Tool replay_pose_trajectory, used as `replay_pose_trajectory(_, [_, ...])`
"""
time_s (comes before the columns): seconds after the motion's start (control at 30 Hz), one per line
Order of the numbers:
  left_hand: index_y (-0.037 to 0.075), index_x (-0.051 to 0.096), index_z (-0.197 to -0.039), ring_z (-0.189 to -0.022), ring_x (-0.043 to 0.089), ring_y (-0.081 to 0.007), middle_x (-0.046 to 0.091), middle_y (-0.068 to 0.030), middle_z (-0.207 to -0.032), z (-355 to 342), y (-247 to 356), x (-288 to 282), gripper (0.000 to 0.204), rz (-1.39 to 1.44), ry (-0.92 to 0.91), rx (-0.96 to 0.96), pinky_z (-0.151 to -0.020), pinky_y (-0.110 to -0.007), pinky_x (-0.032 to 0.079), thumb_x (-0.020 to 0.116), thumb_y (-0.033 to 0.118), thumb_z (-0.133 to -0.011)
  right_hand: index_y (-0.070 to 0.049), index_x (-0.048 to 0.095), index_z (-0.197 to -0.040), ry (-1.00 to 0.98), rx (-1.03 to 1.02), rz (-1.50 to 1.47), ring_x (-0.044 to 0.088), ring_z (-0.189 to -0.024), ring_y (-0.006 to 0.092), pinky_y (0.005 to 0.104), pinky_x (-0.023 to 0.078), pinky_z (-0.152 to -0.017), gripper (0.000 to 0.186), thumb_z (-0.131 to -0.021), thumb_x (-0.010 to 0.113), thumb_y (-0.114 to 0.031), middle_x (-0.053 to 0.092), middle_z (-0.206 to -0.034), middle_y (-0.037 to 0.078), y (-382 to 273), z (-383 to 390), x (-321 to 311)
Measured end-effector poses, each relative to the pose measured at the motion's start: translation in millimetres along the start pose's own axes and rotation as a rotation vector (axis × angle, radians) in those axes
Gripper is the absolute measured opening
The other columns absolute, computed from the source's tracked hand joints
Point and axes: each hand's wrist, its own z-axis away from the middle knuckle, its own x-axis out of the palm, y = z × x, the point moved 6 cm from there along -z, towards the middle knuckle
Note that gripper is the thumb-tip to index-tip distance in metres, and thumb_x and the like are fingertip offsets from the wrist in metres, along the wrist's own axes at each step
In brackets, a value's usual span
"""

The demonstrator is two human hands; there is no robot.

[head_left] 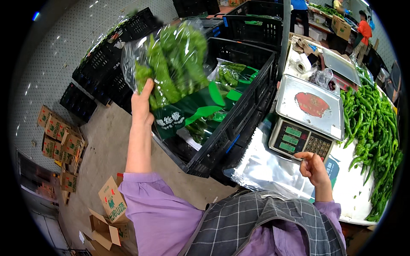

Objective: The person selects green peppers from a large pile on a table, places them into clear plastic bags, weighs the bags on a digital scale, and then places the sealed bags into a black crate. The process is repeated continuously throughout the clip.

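Observation:
My left hand (143, 104) grips the side of a clear plastic bag of green peppers (168, 64) with a dark green printed band. The bag is raised over the near-left part of a black plastic crate (241, 47), and its top is blurred. In the crate lie more bagged green peppers (230, 74). My right hand (316, 168) has its fingers curled in at the front edge of a digital scale (305, 136), above a stack of flat clear bags (269, 166). Whether anything is between its fingers is hidden. The scale's metal pan holds only a red mark.
Loose long green peppers (376, 128) are heaped on the white table (354, 192) at right. A second scale (341, 66) stands behind. Stacked black crates (102, 59) and cardboard boxes (60, 136) are at left, an opened carton (104, 230) at lower left. Several people work far right.

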Motion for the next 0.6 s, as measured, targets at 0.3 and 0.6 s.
replay_pose_trajectory(0.3, [0.002, 0.057, -0.105, -0.086, 0.060, -0.0226, 0.061, -0.0101, -0.100, 18, -162, -75, 0.028, -0.047, 0.136, -0.748, -0.077, -0.038, 0.049, 0.061, 0.019, -0.083, 0.002, 0.055, -0.105, 0.103, 0.034, -0.053, 0.030, -0.041, 0.0039, 0.0185, 0.021, -0.038, 0.054, -0.092, 0.037, -0.047, 0.043, -0.050, 0.000, 8, -21, -18])
replay_pose_trajectory(0.6, [0.002, 0.049, -0.108, -0.084, 0.060, -0.0321, 0.059, -0.0157, -0.095, 29, -169, -64, 0.044, -0.915, -0.044, -0.997, -0.065, -0.047, 0.050, 0.059, 0.022, -0.070, 0.003, 0.054, -0.104, 0.220, 0.053, -0.160, 0.032, -0.042, 0.0033, 0.0174, 0.023, -0.039, 0.045, -0.089, 0.048, -0.038, 0.047, -0.053, 0.001, 29, -18, -42])
